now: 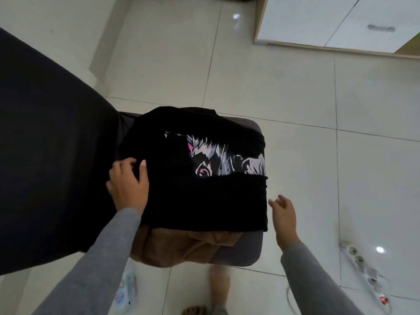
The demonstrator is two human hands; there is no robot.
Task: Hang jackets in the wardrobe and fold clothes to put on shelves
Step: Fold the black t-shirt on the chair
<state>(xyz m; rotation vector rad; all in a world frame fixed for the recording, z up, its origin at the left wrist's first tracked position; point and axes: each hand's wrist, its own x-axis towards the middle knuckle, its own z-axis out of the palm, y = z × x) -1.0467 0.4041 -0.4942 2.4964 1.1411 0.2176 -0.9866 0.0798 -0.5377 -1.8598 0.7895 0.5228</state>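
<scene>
Nearest to the person, on the floor (295, 98) in front of the stool (247, 251), a bare foot (218, 289) shows, blurred. A clear plastic thing (126, 292) lies to the stool's front left, too smeared to name.

On the stool's front half sits a bunched brown garment (181, 246). On top of that lies the black shirt (204, 201), folded into a rough rectangle with its white and pink print facing up. The shirt overhangs the stool's right side a little.

The left hand (128, 180) grips the shirt's left edge at the stool's left side, thumb on top and fingers curled into the cloth. The right hand (284, 212) hangs just off the stool's right side, fingers loose and spread. It holds nothing and sits just beside the shirt's right edge, apparently not touching it.

A large dark mass (45, 155) fills the space left of the stool. A power strip (354, 253) lies on the floor to its right. Far beyond the stool stands a white cabinet (318, 19).

The risks, as I judge them:
- With only 1 of the 2 hands gripping, lifting now would let the free side sag and the fold fall open.
- The lumpy brown garment makes a soft base, so the shirt may slide off the stool's right side.
- The brown garment could also be dragged up along with the shirt.
</scene>
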